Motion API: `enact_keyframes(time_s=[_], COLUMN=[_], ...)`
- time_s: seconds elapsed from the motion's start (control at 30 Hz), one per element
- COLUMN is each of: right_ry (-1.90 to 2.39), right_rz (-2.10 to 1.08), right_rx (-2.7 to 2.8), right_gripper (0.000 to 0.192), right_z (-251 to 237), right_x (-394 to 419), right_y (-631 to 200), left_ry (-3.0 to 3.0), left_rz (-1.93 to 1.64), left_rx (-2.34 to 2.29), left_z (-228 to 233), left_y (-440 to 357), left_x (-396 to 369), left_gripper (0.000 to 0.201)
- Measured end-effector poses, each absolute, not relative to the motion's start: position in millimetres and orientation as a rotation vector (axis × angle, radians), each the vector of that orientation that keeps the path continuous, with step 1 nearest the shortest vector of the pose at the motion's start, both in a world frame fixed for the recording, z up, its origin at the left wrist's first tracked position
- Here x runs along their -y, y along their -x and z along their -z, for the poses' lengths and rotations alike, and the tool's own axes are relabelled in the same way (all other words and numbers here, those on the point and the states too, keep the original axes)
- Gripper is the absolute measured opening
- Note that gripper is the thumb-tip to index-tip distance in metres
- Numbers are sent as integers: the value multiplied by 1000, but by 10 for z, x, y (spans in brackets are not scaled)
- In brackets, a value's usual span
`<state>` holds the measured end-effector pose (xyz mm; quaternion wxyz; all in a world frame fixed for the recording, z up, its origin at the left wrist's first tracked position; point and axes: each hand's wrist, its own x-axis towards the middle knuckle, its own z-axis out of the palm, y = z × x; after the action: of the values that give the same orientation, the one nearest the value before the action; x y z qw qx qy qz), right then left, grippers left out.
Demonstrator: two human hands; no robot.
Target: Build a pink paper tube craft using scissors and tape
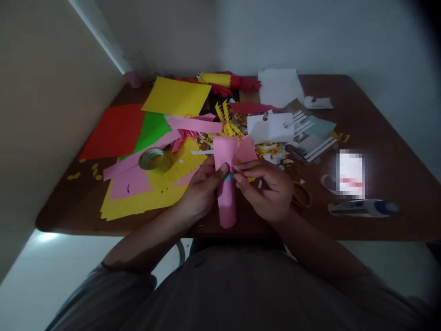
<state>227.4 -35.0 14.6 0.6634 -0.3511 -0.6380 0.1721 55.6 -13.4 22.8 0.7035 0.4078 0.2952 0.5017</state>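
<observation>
My left hand and my right hand meet over the near edge of a brown table. Together they hold a pink rolled paper tube that stands upright, its top flaring open. My left thumb presses the tube's side. My right fingers pinch it from the right, where a small bluish piece shows between the fingertips. A roll of tape lies just left of my left hand on pink and yellow paper sheets.
Red, green and yellow sheets lie at the far left. Paper scraps and white cut pieces crowd the middle. A yellow and red paper roll sits at the back. A glue stick lies at the right.
</observation>
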Motion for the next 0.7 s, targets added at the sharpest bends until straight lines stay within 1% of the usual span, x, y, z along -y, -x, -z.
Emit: enact_keyframes(time_s=[0.2, 0.37, 0.5, 0.6, 0.7], right_ry=[828, 743, 675, 724, 745], right_rz=[-456, -235, -138, -196, -367], right_rx=[1428, 1551, 1642, 1612, 1532], right_gripper=[16, 23, 26, 23, 18], right_z=[-120, -165, -195, -186, -153], right_x=[377, 329, 292, 299, 322], right_y=[-2272, -2325, -2364, -2366, -2351], left_ry=[-911, -937, -939, -932, -909], left_rz=[-1096, -1098, -1079, -1081, -1089], left_rx=[-667, -643, -652, -656, -651], left_z=[-221, -218, -208, -223, -262], left_y=[-543, -542, -538, -537, -545], left_x=[147, 152, 142, 145, 159], left_gripper=[37, 32, 35, 37, 39])
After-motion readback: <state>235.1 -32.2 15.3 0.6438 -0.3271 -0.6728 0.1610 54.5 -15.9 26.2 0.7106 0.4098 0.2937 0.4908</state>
